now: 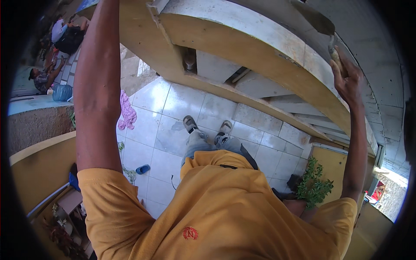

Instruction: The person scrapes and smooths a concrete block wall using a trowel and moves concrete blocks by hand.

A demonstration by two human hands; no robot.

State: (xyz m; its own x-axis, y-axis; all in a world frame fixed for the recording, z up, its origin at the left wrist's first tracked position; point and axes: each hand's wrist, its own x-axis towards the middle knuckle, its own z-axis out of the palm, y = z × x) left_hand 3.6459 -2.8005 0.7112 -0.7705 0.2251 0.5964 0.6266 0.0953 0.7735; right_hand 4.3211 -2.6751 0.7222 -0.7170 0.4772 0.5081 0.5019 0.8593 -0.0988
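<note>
My right hand [346,80] grips the handle of a trowel [323,21] at upper right, its metal blade pointing up along a grey wall [368,52], beside the white top of a curved yellow ledge [268,43]. My left forearm [97,86] reaches up beyond the top edge, so that hand is out of sight. Below, I stand on white floor tiles [169,138] with my feet apart.
A pink cloth [128,110] and a blue slipper [143,169] lie on the floor. A leafy plant [316,186] stands at lower right, shelves [69,203] at lower left. People [43,78] sit beyond a low wall at upper left, near a blue water jug [62,92].
</note>
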